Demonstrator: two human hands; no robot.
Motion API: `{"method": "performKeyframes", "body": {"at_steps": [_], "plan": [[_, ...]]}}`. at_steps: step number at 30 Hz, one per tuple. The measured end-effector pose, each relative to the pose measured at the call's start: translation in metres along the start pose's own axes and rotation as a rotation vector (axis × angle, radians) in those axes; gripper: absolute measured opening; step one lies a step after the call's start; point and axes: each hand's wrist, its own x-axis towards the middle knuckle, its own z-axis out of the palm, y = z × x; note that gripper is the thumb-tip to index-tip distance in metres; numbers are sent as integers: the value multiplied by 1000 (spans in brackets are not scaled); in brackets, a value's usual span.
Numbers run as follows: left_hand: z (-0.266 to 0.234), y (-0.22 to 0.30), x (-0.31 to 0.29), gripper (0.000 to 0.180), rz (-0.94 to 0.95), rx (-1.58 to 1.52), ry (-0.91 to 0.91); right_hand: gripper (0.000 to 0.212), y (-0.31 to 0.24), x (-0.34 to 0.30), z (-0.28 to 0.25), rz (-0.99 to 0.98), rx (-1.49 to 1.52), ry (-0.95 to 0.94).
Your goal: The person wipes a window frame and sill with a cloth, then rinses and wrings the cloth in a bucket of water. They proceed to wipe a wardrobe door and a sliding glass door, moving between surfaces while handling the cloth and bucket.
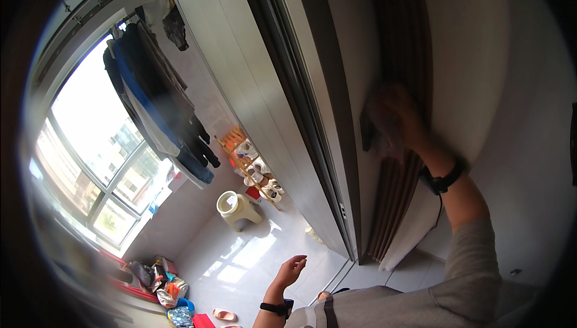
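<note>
1. Daylight is coming through a window (90, 127) and shining on a pale tiled floor (198, 256).
2. Dark, blue and white clothes (147, 82) are hanging beside the window.
3. A cream stool (240, 212) is standing near a wooden rack (232, 142), which is holding shoes (271, 191).
4. Bags (157, 277) are lying heaped at the lower left, near a pink slipper (225, 315).
5. A sliding door (258, 112) is crossing the middle of the view, with a brown curtain (406, 21) hanging to its right.
6. The right hand (398, 107), raised and blurred, is grasping a dim pinkish cloth (389, 139) in front of the curtain, near the door frame (327, 69).
7. The left hand (293, 270) is hanging released above the floor, fingers loosely bent.
8. Both wrists are wearing black bands (449, 179).
</note>
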Motion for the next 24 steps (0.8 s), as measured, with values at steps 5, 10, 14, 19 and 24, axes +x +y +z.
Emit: {"method": "performKeyframes", "body": {"at_steps": [5,10,14,19,24], "plan": [[-1,-5,-6,33,-16,20,15,41,-4,-5,-22,-432,-879,38],[-2,-6,-18,31,-43,1,12,51,10,-15,-26,-431,-845,69],[-3,1,-24,31,-49,61,-15,55,56,-26,-24,-298,-729,130],[0,18,-28,31,-22,94,-18,60,81,-52,-19,-262,-775,164],[-1,19,-33,32,-11,69,-8,50,56,-62,2,-111,-454,226]]}}
